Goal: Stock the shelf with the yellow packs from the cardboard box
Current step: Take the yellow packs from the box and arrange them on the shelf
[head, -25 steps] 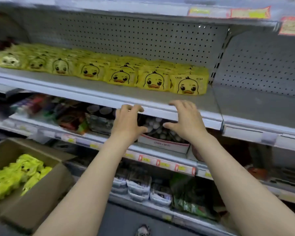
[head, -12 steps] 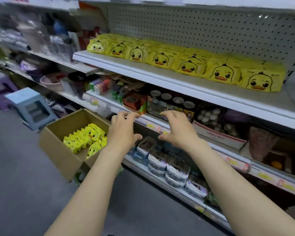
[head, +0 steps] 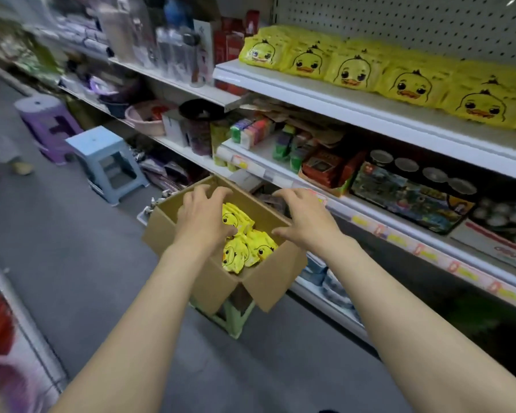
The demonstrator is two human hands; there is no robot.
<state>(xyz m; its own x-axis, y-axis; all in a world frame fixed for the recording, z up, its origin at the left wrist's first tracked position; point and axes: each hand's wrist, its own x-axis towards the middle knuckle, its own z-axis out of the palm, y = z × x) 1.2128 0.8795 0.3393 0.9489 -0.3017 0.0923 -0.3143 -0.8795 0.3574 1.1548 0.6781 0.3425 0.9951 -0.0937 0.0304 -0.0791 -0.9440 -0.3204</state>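
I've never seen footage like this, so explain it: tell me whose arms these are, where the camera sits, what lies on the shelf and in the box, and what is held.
No machine here: these are a person's bare arms, filmed by one wide-angle camera worn on the head, looking forward and down. The left hand and right hand reach over an open cardboard box on a green stool in a shop aisle. Inside lie yellow packs with a duck face. More duck packs line the upper white shelf. Both hands are spread open and hold nothing; whether the left touches a pack is unclear.
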